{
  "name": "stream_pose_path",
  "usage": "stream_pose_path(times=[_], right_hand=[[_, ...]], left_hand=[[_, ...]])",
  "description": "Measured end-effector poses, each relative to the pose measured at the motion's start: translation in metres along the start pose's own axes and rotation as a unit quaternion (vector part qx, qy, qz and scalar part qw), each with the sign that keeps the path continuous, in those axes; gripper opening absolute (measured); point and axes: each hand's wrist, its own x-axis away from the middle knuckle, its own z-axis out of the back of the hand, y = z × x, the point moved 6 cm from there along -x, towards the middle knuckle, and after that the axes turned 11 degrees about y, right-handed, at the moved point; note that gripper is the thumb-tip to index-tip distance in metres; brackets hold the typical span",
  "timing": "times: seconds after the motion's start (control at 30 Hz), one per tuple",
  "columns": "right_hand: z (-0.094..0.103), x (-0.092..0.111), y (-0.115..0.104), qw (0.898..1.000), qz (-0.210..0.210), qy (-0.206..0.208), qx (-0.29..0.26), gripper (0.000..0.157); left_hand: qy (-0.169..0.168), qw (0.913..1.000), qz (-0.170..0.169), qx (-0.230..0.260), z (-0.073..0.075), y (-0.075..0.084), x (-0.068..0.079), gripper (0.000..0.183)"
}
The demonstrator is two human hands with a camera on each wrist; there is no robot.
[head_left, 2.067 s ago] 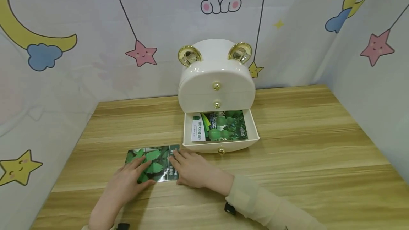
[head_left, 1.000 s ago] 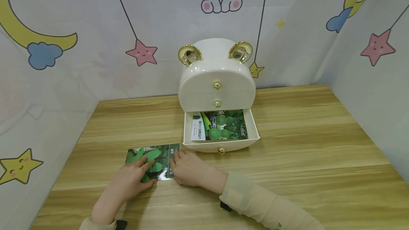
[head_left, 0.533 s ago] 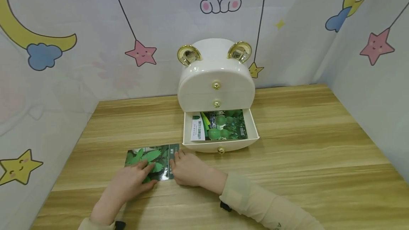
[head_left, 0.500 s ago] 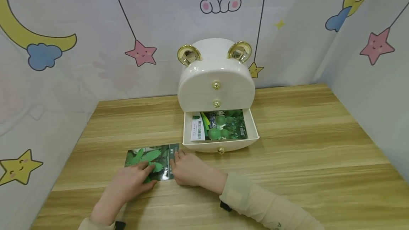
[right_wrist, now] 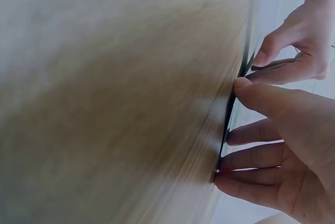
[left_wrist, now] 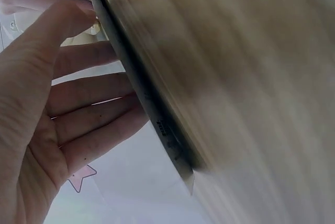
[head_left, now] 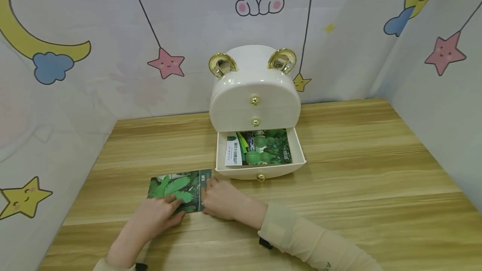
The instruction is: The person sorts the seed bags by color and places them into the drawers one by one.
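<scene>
A glossy seed packet (head_left: 177, 183) with a picture of green leaves lies flat on the wooden table, just left of the open drawer. My left hand (head_left: 156, 216) rests its fingertips on the packet's near left part, with the thumb at the near edge. On the packet's right end lies my right hand (head_left: 226, 200), its fingers touching the dark printed strip. In the right wrist view its thumb and fingertips reach down along the packet's edge. The left wrist view shows the left fingers stretched out against the packet (left_wrist: 162, 130).
A white bear-shaped cabinet (head_left: 254, 78) with gold ears stands at the back. Its bottom drawer (head_left: 260, 172) is pulled out and holds another packet (head_left: 260, 147) picturing green gourds. Beyond the wooden table (head_left: 357, 170) hangs a white cloth (head_left: 196, 11) with cartoon prints.
My left hand has slid slightly towards the near edge, baring more of the leaf picture. The right hand's fingers have drawn in a little. The packet has barely moved.
</scene>
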Motion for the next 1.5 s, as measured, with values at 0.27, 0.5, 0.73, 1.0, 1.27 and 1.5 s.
stream_pose_path(times=[0.27, 0.5, 0.73, 1.0, 1.27, 1.5], right_hand=[[0.004, -0.001, 0.001, 1.000, 0.008, 0.018, 0.006, 0.051], [0.006, -0.003, 0.003, 0.998, 0.012, 0.052, 0.014, 0.043], [0.012, -0.004, 0.005, 0.999, -0.003, 0.048, -0.003, 0.042], [0.011, -0.006, 0.002, 0.998, 0.016, 0.052, 0.010, 0.030], [0.015, -0.002, 0.005, 0.997, 0.018, 0.074, -0.003, 0.028], [0.032, 0.007, 0.011, 0.995, -0.003, 0.098, -0.029, 0.022]], left_hand=[[0.007, 0.9989, 0.024, 0.040, 0.003, -0.007, 0.004, 0.036], [-0.044, 0.9948, 0.080, 0.044, -0.002, -0.018, 0.008, 0.043], [-0.058, 0.9924, 0.100, 0.045, -0.002, -0.019, 0.009, 0.031], [-0.049, 0.9911, 0.110, 0.057, 0.000, -0.019, 0.009, 0.030], [-0.023, 0.9916, 0.109, 0.067, 0.014, -0.018, 0.010, 0.033], [0.046, 0.9940, 0.080, 0.057, 0.035, -0.013, 0.005, 0.041]])
